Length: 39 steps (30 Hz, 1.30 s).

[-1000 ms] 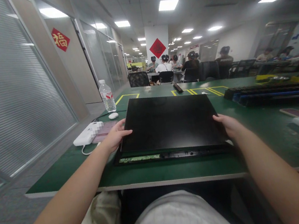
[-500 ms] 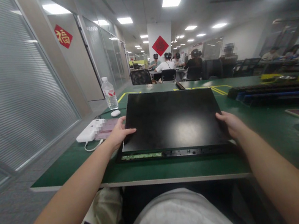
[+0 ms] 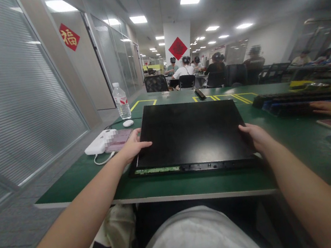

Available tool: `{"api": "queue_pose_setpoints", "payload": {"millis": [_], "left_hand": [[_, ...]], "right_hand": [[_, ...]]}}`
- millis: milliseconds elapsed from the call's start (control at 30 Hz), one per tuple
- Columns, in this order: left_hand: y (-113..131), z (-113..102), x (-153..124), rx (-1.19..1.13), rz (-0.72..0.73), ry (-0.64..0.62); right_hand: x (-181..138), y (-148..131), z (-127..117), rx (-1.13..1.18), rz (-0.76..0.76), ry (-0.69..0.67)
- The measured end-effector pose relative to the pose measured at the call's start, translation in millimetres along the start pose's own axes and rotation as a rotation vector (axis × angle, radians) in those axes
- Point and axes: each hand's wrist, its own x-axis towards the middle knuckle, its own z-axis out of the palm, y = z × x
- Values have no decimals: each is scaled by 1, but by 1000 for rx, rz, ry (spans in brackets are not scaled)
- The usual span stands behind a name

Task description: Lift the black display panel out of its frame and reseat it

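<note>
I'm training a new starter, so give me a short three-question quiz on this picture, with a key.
1. True or false: the left hand and the right hand grip opposite side edges of the black panel.
2. Fill in: along the panel's near edge, toward its left end, a green ____ shows.
3. Which stands upright beyond the left hand: A) a bottle, B) a mug, C) a vase?

Key: 1. true; 2. circuit board; 3. A.
</note>
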Motion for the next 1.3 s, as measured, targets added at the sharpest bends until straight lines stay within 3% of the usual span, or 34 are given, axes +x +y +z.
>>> {"api": "queue_pose_setpoints", "payload": {"millis": [1300], "left_hand": [[2, -2, -1, 8, -25, 4]], "right_hand": [[-5, -1, 0, -35, 8, -80]]}}
